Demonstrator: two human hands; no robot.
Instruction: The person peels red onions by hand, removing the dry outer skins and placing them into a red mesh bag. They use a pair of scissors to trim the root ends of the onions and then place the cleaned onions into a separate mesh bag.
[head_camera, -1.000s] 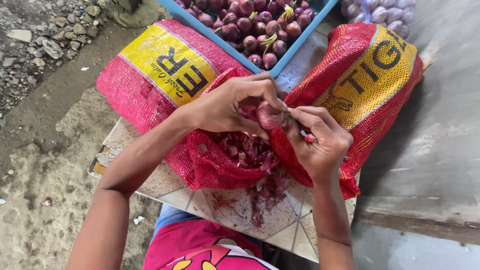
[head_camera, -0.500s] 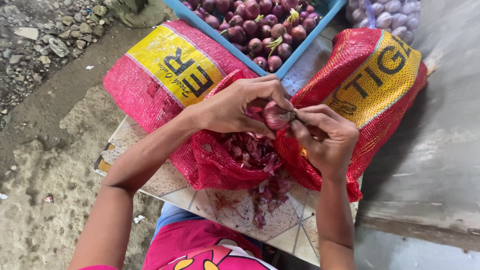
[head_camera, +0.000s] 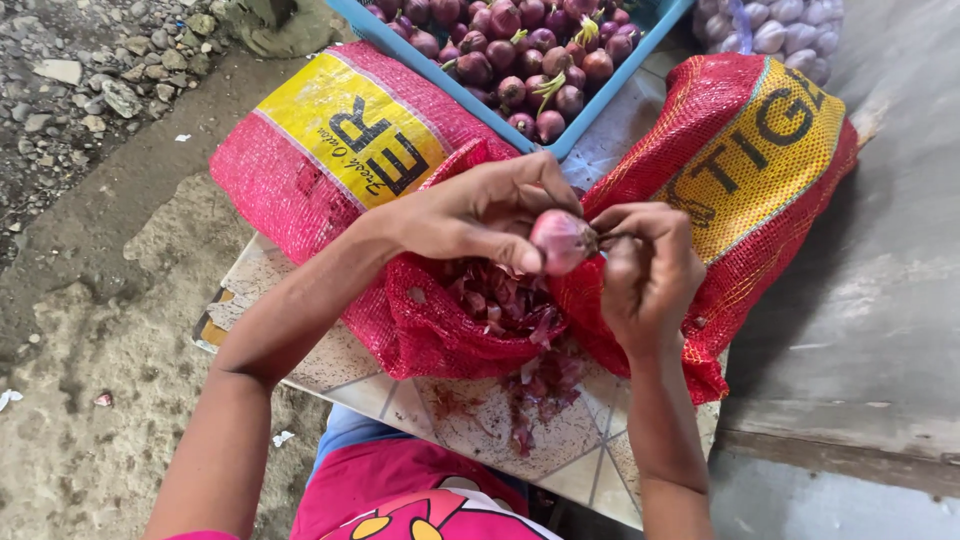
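Onion (head_camera: 562, 240), small, round and pinkish-red with smooth, partly peeled skin, lies with its long axis sideways, its tip pointing right. Left hand (head_camera: 480, 215) grips it between thumb and fingers while right hand (head_camera: 645, 270) pinches the tip, above a red mesh sack (head_camera: 430, 330) of peelings.

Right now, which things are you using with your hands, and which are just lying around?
In use:
left hand holding the onion
right hand picking at its end
red mesh sack with peels
blue crate of onions

Lying about:
bag of garlic
stones
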